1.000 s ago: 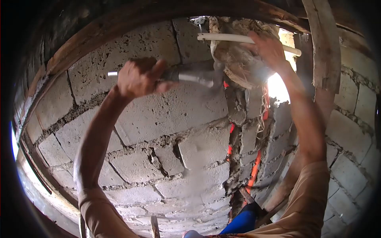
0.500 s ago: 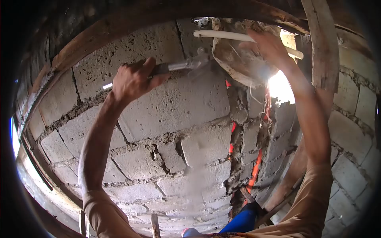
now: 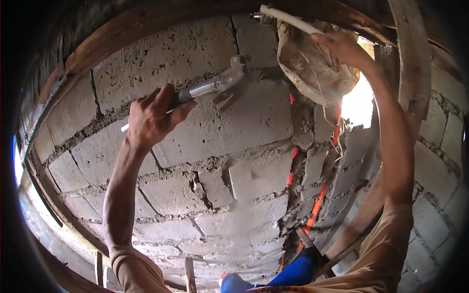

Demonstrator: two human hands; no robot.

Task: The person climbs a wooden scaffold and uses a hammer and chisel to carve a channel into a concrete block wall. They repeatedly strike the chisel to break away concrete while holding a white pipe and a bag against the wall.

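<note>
A claw hammer (image 3: 207,88) with a metal shaft and dark grip is held in my left hand (image 3: 149,117), fingers wrapped round the handle. Its head points up and right, in front of the grey block wall. A short white end (image 3: 125,128) sticks out behind that hand. High on the right, my right hand (image 3: 344,49) is closed on a white pipe (image 3: 288,18), which slants up to the left. Right below the pipe hangs a dirty, pale sack (image 3: 312,68), partly covered by my right hand.
Bright light enters through a gap (image 3: 357,105) beside the sack. Orange conduit (image 3: 316,207) runs down a broken channel in the block wall (image 3: 220,127). A wooden post (image 3: 413,58) stands at right, and a dark beam (image 3: 122,44) arches overhead.
The hammer and my left hand have moved slightly down and left. The pipe has gone from nearly level to tilted, its left end raised, and my right hand has shifted up and right.
</note>
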